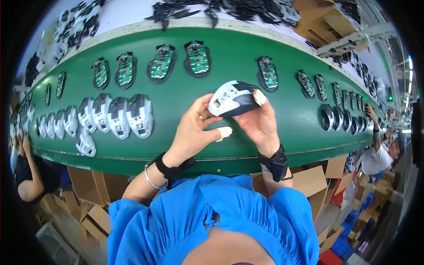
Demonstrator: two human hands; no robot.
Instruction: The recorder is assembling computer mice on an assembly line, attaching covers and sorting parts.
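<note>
A white-and-black computer mouse shell is held above the green belt, its pale inner side with small openings facing left. My right hand grips its dark right end, with the thumb in a white finger cot pressed on top. At the shell's left end, the fingers of my left hand are curled against the edge. The left thumb, also in a white cot, stays apart from the shell below. Beyond lies a mouse base with a green circuit board.
The green belt curves across in front of me. White mouse shells and more circuit-board bases lie at left, dark shells at right. Black parts are heaped at the back. Cardboard boxes stand below; co-workers sit at both sides.
</note>
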